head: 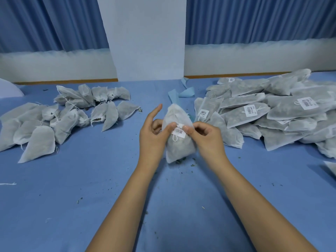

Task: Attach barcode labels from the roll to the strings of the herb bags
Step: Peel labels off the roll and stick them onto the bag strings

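Blue surface (109,188) carries everything; labelled pile (272,113) is on the right, unlabelled pile (60,117) on the left, blue paper strips (185,91) at the back; no roll in view.

The herb bag (179,148) in hand is held upright at centre, bottom edge at or just above the surface, can't tell which.

Left hand (152,137): grip pinches the bag, thumb on the label's left edge, fingers behind, index finger sticking up free; right hand (207,139): grip pinches the label's right edge between thumb and forefinger.

Barcode label (179,131) sits on the front of the bag, string loop (175,138) poking out just under it.

Judgement: bag is light, soft non-woven, loose fill that sheds crumbs; hold the body gently, not the mouth; label is thin and tacky, so handle it by the edges and squeeze it flat over the string.
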Motion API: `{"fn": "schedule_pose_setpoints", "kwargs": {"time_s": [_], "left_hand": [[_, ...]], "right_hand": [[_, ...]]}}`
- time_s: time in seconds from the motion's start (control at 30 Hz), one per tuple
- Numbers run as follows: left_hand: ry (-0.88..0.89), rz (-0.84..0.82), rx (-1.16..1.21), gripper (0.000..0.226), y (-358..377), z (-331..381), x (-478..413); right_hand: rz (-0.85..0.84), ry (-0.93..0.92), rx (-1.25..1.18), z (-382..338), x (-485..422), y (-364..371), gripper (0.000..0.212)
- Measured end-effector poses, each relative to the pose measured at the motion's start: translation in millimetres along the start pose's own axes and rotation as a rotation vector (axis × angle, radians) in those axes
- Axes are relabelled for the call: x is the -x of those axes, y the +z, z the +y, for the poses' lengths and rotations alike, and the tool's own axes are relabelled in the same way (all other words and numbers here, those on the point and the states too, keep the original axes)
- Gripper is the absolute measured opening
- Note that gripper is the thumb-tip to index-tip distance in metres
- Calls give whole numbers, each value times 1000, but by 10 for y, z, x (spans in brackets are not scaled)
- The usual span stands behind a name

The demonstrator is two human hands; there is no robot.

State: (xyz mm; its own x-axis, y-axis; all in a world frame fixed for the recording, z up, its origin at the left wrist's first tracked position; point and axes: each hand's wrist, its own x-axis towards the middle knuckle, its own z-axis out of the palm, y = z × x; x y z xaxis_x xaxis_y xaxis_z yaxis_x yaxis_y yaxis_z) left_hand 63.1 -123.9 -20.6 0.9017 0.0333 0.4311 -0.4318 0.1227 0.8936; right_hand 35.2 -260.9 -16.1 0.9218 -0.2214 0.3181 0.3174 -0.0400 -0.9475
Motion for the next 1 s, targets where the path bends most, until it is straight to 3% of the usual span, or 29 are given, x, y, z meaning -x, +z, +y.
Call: {"fn": "schedule_pose_setpoints", "kwargs": {"time_s": [0.23, 0.37, 0.5, 0.67, 0.87, 1.0], "left_hand": [[-22, -29, -78, 40, 336, 203, -85], [-28, -43, -100, 39, 646, 246, -25], [-90, -93, -134, 36, 1017, 217, 62], [-109, -111, -158, 28, 1400, 279, -6], [-274, -261, -12, 34, 1756, 503, -167], [-228, -294, -71, 29, 1780, 509, -178]], "right_hand": [[86, -12, -36, -184, 75, -215, 21], [37, 162, -94, -235, 181, -485, 12], [115, 213, -49, -277, 265, -818, 10], [-44, 347, 14, -347, 335, -1240, 14], [415, 214, -649, -659, -268, -1752, 6], [490, 271, -840, -755, -553, -1925, 18]]}}
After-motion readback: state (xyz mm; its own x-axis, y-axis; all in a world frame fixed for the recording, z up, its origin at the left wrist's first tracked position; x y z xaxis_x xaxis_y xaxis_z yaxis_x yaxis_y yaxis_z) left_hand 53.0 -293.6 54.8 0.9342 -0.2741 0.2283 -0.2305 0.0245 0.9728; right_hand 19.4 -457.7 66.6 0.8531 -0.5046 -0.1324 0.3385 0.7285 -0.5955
